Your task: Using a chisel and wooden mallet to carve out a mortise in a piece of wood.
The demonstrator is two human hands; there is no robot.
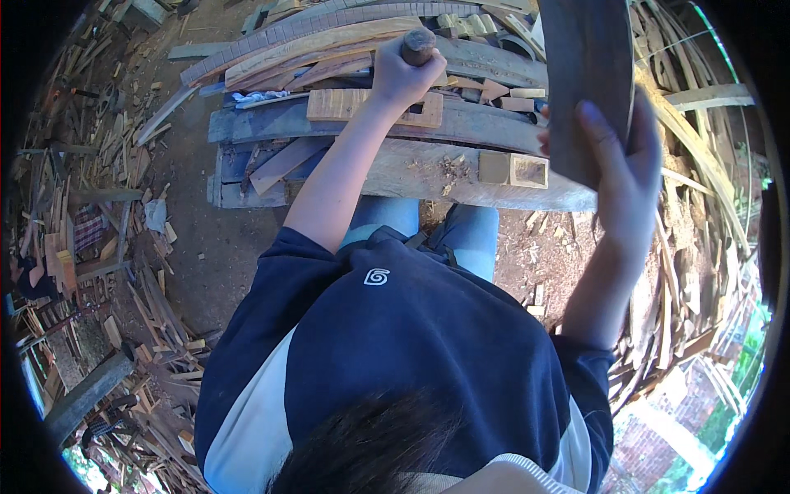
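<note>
A stack of planks (461, 169) lies crosswise just beyond the person's knees. On its near plank, toward the right, sits a small block (513, 170). Farther back and left of centre, a slatted board (374, 107) lies on the stack, with the left hand (405, 76) above its right part, closed round a tool handle (418, 46). To the right, the right hand (621, 160) holds a curved slab (586, 78) upright above the stack's right end. Scrap offcuts (107, 239) litter the ground on the left; long strips (699, 214) are heaped at the right.

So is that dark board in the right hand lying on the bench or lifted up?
Lifted: the right hand holds the dark board above the bench.
</note>
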